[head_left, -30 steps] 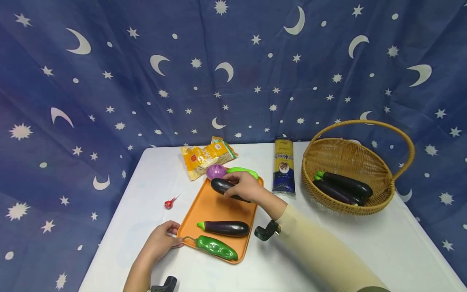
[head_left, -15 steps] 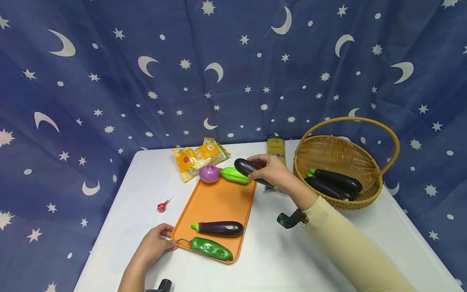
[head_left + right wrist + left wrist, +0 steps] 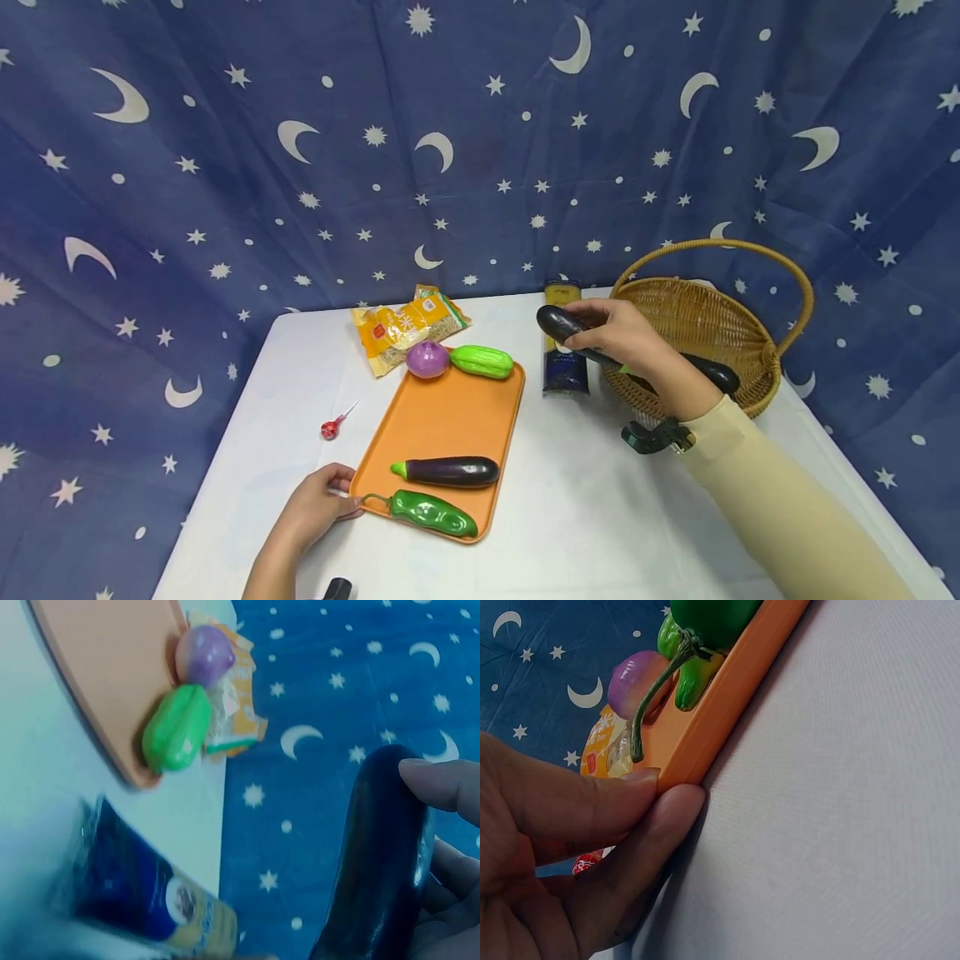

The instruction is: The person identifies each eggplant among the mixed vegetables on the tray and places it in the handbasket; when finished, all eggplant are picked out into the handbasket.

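My right hand (image 3: 626, 342) grips a dark eggplant (image 3: 558, 322) in the air, between the pasta pack and the wicker basket (image 3: 757, 333). In the right wrist view that eggplant (image 3: 382, 855) lies between thumb and fingers. My left hand (image 3: 315, 505) pinches the near left corner of the orange tray (image 3: 450, 417); the left wrist view shows thumb and finger on the tray's rim (image 3: 712, 724). On the tray lie another eggplant (image 3: 453, 472) and a green pepper (image 3: 431, 512) near the front. A purple onion (image 3: 427, 359) and a light green ridged vegetable (image 3: 482, 361) sit at its far end.
A yellow grain bag (image 3: 408, 327) lies behind the tray. The blue and yellow pasta pack (image 3: 565, 375) is left of the basket, partly hidden by the right hand's eggplant. A lollipop (image 3: 331, 428) lies left of the tray. More eggplant (image 3: 716, 373) shows inside the basket.
My right hand has lifted the eggplant off the tray's far end and carried it right, towards the basket. The left hand has stayed at the tray corner. The head view has shifted slightly.
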### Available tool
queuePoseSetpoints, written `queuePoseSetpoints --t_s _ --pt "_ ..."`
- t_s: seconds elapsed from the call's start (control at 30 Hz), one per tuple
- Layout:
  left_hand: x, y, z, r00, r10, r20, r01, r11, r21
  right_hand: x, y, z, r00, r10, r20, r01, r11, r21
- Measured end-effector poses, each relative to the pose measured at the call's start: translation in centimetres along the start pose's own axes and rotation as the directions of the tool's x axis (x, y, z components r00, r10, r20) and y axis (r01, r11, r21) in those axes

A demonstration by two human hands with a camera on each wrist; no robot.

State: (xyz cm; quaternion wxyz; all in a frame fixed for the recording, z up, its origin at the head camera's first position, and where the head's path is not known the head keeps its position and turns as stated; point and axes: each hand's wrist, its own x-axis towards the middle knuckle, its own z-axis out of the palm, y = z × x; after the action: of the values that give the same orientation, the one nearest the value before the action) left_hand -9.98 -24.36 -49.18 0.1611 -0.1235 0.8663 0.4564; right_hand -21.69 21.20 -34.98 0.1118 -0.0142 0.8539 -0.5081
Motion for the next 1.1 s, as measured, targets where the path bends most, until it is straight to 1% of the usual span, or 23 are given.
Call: queuePoseSetpoints --t_s 0.1,0.27,0.43,0.63,0.87,1.0,1.1 --pt "0.0 -0.1 0.0 1.0 -0.003 0.002 0.003 1.0 -0.005 -0.5 0.5 -1.5 1.0 0.02 -0.011 -0.021 1.0 -0.02" --pt "0.1 0.0 -0.1 1.0 -0.012 0.003 0.012 1.0 0.02 -1.5 1.6 -4.0 0.998 0.045 -0.047 -0.047 0.998 -0.034" --pt "0.1 0.1 -0.1 1.0 -0.018 0.004 0.018 0.999 0.041 -2.3 3.4 -5.9 0.996 0.058 -0.071 -0.062 0.997 -0.05" --pt "0.1 0.0 0.0 1.0 -0.019 0.009 0.018 1.0 0.025 -2.6 5.5 -8.1 0.992 0.082 -0.1 -0.093 0.99 -0.103" --pt "0.1 0.0 0.1 1.0 -0.015 0.008 0.015 1.0 -0.011 -2.6 7.3 -9.7 0.987 0.119 -0.107 -0.13 0.986 -0.106" --pt "0.1 -0.1 0.1 1.0 -0.012 0.01 0.012 1.0 -0.02 -2.7 8.3 -10.2 0.983 0.146 -0.114 -0.16 0.979 -0.13" --pt "0.2 -0.1 0.1 1.0 -0.009 0.011 0.009 1.0 -0.024 -2.8 9.0 -10.4 0.983 0.148 -0.111 -0.164 0.974 -0.157"
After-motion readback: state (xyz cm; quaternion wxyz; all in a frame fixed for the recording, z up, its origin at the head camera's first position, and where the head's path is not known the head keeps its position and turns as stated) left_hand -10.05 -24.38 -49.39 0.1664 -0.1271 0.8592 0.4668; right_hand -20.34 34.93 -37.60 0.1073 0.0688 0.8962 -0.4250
